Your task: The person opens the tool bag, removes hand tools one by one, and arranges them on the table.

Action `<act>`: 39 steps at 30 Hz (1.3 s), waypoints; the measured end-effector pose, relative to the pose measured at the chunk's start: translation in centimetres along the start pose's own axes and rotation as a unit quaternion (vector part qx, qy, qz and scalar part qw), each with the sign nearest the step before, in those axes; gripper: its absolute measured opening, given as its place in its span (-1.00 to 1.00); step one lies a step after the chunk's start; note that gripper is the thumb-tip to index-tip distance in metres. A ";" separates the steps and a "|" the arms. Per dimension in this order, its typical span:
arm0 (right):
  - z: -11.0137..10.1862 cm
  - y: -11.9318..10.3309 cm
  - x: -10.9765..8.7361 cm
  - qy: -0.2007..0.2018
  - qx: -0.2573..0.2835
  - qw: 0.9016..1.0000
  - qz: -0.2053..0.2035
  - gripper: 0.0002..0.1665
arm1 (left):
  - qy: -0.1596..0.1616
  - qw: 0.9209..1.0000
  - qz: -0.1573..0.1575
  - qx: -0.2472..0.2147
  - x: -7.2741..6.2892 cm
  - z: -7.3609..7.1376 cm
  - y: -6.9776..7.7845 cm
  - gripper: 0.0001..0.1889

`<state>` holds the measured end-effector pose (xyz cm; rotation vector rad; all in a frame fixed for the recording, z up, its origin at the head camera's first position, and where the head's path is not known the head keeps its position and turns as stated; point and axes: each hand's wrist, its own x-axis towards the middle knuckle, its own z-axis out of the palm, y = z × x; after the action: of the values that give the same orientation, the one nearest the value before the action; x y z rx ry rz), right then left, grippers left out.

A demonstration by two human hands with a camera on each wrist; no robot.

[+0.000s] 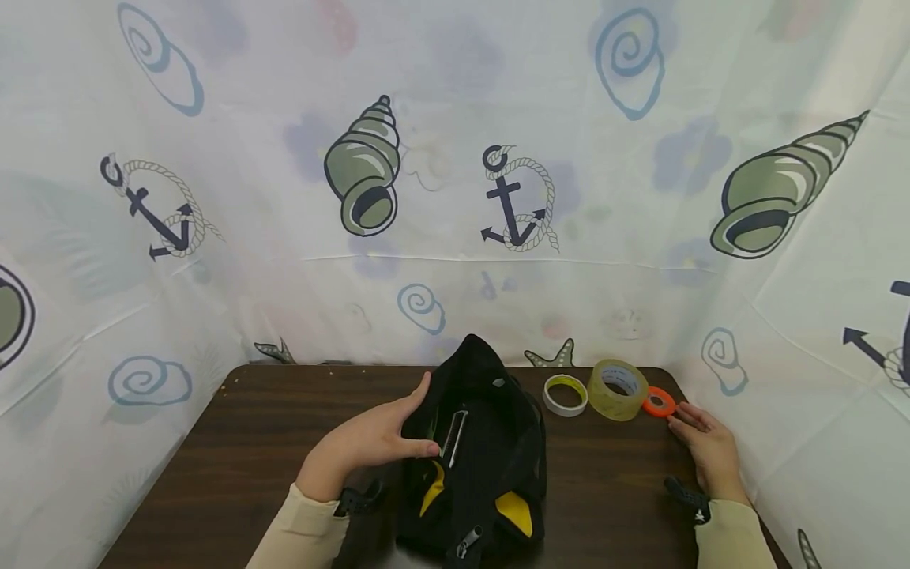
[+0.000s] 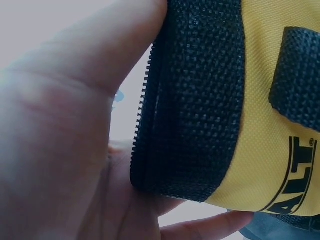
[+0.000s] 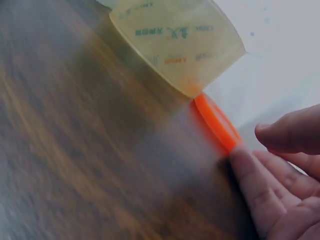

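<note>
Bag and tape rolls on the table [image 1: 284, 450], as I view them remotely. My left hand [image 1: 377, 435] grips the zippered edge of the black-and-yellow bag [image 1: 490, 442], thumb on one side, fingers on the other; the bag sits near the table's middle. In my left wrist view, its yellow panel [image 2: 265, 165] shows the dark letters "ALT®". My right hand [image 1: 711, 454], thumb wide of the fingers, touches the orange tape roll [image 1: 668, 405] at the far right with its fingertips. Immediately left is a translucent yellowish tape roll [image 1: 614, 407], its green and orange print too blurred for me to read; left of that lies a white tape roll [image 1: 566, 411], yellow inside.
</note>
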<state>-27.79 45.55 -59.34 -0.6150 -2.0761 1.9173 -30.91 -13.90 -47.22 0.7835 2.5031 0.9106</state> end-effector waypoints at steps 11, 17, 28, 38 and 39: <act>1.0 -1.6 -0.7 0.068 -0.027 0.996 -0.054 -0.35 | 0.003 1.000 -0.003 0.007 -0.2 0.0 0.0 0.23; 1.5 -2.5 -0.8 0.068 0.000 0.995 -0.071 -0.42 | 0.003 1.000 -0.006 0.005 -0.1 0.0 0.1 0.23; 2.4 -6.7 -2.6 0.038 0.023 0.990 -0.135 -0.51 | 0.001 1.000 -0.003 -0.005 -0.1 -0.1 0.2 0.22; 4.2 -10.4 -5.4 -0.014 0.063 0.977 -0.202 -0.43 | -0.001 1.000 0.007 0.004 0.1 -0.1 -0.1 0.19; 4.4 -10.7 -5.8 -0.022 0.062 0.975 -0.210 -0.43 | -0.002 1.000 0.007 0.004 0.1 -0.1 -0.1 0.20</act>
<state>-26.19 38.49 -48.60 -0.0921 -1.9027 1.8014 -31.04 -13.93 -47.25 0.8064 2.5022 0.9046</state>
